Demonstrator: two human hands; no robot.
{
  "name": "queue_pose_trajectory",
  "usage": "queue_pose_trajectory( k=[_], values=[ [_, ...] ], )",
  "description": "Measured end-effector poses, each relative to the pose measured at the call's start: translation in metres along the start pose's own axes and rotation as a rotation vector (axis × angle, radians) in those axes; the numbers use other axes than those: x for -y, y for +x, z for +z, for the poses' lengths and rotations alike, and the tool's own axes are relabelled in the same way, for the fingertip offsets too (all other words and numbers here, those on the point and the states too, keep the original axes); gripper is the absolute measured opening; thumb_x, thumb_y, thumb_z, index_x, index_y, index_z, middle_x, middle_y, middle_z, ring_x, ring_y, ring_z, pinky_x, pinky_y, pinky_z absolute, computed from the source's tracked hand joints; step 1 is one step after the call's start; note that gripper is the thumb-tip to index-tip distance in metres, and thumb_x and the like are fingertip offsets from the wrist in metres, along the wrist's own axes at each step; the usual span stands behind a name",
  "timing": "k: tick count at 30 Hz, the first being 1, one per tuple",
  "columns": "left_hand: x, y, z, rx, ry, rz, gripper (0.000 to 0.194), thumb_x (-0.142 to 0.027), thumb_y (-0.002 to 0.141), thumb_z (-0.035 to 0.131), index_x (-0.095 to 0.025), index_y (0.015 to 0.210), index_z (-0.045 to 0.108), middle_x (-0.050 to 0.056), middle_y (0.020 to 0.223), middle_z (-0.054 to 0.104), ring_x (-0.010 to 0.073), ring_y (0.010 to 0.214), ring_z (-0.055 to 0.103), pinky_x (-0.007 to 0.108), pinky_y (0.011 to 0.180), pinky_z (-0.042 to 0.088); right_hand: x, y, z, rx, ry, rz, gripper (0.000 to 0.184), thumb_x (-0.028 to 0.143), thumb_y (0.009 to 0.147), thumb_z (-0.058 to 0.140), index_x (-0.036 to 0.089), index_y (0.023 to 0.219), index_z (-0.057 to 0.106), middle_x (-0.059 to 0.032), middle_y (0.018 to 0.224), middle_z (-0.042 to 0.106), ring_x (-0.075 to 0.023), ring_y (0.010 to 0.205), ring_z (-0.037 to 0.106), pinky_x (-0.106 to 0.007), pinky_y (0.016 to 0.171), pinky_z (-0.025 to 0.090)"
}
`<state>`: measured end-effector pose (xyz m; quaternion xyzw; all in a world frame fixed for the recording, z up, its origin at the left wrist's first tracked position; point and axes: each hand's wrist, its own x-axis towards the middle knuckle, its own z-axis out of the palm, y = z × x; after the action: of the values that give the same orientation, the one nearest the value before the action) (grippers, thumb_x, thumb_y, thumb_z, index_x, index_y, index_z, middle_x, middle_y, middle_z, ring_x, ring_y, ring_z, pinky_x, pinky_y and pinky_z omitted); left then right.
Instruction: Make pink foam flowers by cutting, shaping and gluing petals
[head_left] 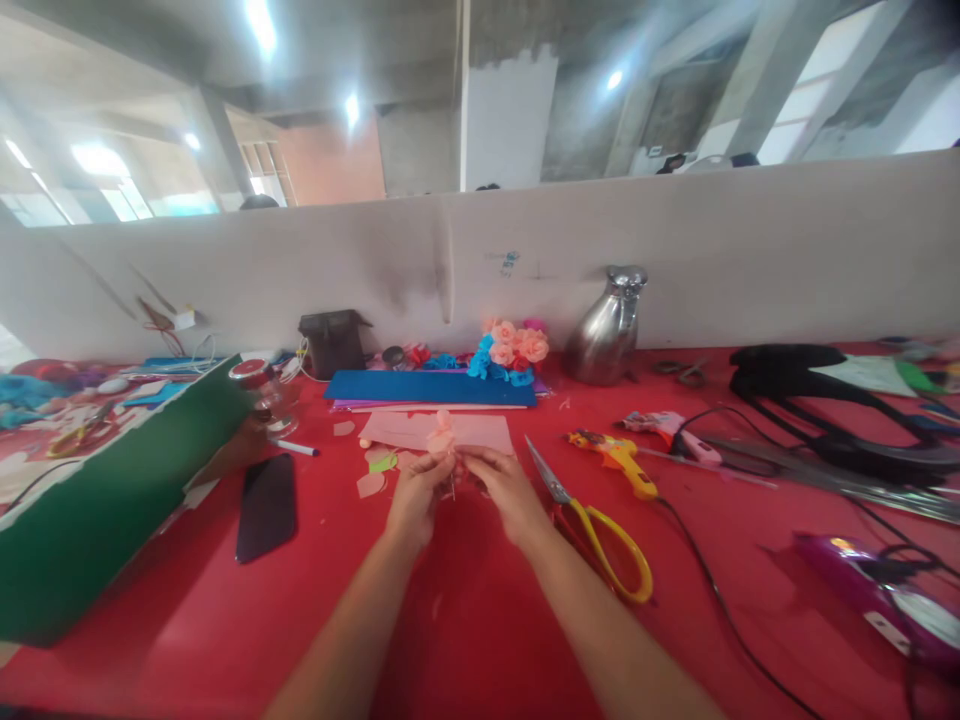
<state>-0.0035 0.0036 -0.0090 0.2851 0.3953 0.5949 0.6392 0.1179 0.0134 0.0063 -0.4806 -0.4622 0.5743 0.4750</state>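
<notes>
Between both hands, above the red table (337, 620), stands a small peach paper flower (441, 432), with a thin stem poking out below. My left hand (421, 487) pinches the flower at its base. My right hand (501, 485) has its fingertips closed at the same spot from the other side; exactly what they grip there is partly hidden. Just beyond the hands lies a flat sheet of pink paper (480, 432). Cut peach paper petals (370, 485) and a green scrap (384, 463) are scattered left of my left hand.
Yellow-handled scissors (600, 540), a yellow glue gun (619, 458) and a pink glue gun (679, 436) lie to the right, with trailing cords. A phone (267, 507) and green board (127, 500) are left. Behind are blue paper (427, 388), finished flowers (517, 346) and a metal jug (609, 328).
</notes>
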Motion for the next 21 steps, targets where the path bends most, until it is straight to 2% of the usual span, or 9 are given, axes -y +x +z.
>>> queue_pose_trajectory(
  k=[3, 6, 11, 14, 17, 21],
  values=[
    [-0.0007, -0.0001, 0.0004, -0.015, -0.014, -0.019, 0.026, -0.03, 0.057, 0.079, -0.012, 0.072, 0.068, 0.002, 0.059, 0.064, 0.0077, 0.053, 0.055, 0.018, 0.053, 0.038, -0.0009, 0.0005, 0.001, -0.011, -0.036, -0.023, 0.027, 0.035, 0.07, 0.06, 0.018, 0.089, 0.072, -0.0037, 0.08, 0.07, -0.0183, 0.078, 0.059, -0.028, 0.066, 0.041],
    [-0.0009, -0.0011, 0.0019, 0.025, -0.041, -0.027, 0.025, -0.028, 0.057, 0.078, -0.011, 0.074, 0.068, 0.003, 0.061, 0.065, 0.0084, 0.054, 0.057, 0.019, 0.054, 0.04, -0.0017, -0.0002, 0.0016, -0.024, -0.05, -0.035, 0.027, 0.035, 0.071, 0.06, 0.019, 0.09, 0.072, -0.0046, 0.087, 0.07, -0.019, 0.082, 0.06, -0.028, 0.068, 0.042],
    [0.0008, -0.0027, 0.0048, 0.048, -0.027, -0.026, 0.023, -0.027, 0.057, 0.078, -0.011, 0.071, 0.068, 0.003, 0.058, 0.065, 0.009, 0.052, 0.057, 0.019, 0.052, 0.04, -0.0052, 0.0001, 0.0029, -0.038, 0.012, -0.069, 0.027, 0.034, 0.068, 0.065, 0.018, 0.089, 0.07, -0.0059, 0.094, 0.07, -0.0197, 0.086, 0.061, -0.028, 0.07, 0.044],
    [0.003, -0.0026, 0.0053, 0.02, 0.029, 0.021, 0.024, -0.029, 0.057, 0.078, -0.012, 0.071, 0.068, 0.002, 0.058, 0.065, 0.0088, 0.052, 0.057, 0.019, 0.052, 0.039, -0.005, -0.001, 0.0034, -0.069, -0.003, -0.077, 0.023, 0.034, 0.067, 0.065, 0.019, 0.084, 0.071, -0.0041, 0.087, 0.07, -0.0189, 0.082, 0.061, -0.027, 0.068, 0.044],
    [0.0054, -0.003, 0.0061, 0.032, 0.117, 0.062, 0.026, -0.033, 0.06, 0.076, -0.012, 0.074, 0.07, 0.003, 0.06, 0.066, 0.0096, 0.053, 0.058, 0.02, 0.055, 0.041, -0.0047, -0.0023, 0.0048, -0.033, 0.053, -0.059, 0.02, 0.035, 0.066, 0.066, 0.019, 0.077, 0.071, -0.0023, 0.076, 0.069, -0.0175, 0.075, 0.06, -0.027, 0.066, 0.044],
    [0.0067, -0.005, 0.0083, 0.059, 0.188, 0.075, 0.027, -0.035, 0.061, 0.074, -0.012, 0.075, 0.071, 0.004, 0.064, 0.068, 0.0122, 0.056, 0.059, 0.025, 0.062, 0.045, -0.0078, -0.0009, 0.0068, 0.003, 0.217, -0.036, 0.032, 0.037, 0.061, 0.07, 0.019, 0.087, 0.073, -0.0033, 0.08, 0.07, -0.0175, 0.071, 0.06, -0.028, 0.064, 0.045]
  ],
)
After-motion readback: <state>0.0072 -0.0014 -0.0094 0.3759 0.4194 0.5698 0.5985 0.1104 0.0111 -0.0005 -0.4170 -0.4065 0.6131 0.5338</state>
